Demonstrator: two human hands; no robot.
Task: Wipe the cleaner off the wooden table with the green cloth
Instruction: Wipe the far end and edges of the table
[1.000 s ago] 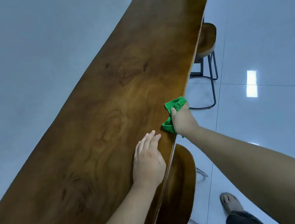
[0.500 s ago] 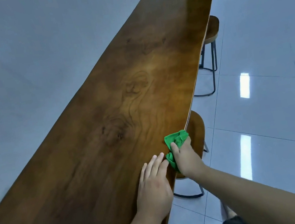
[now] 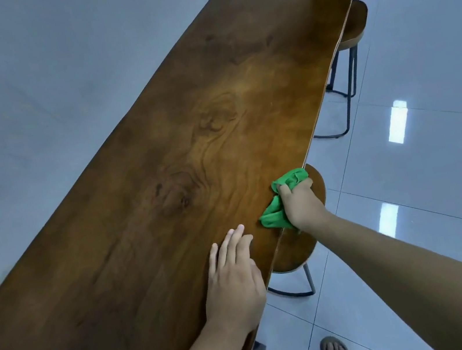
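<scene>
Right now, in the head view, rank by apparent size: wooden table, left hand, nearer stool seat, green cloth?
1. wooden table, by far.
2. left hand and nearer stool seat: alike; the seat is partly hidden, so unranked.
3. green cloth, bunched in the right hand.

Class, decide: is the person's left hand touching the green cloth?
Apart. The head view shows a strip of bare table between the left hand and the green cloth, which the right hand grips.

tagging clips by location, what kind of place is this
Likely a café, canteen or office break area: a long wooden table runs like a counter along a plain wall, metal-legged stools tucked under its edge, and the floor is glossy tile.
</scene>
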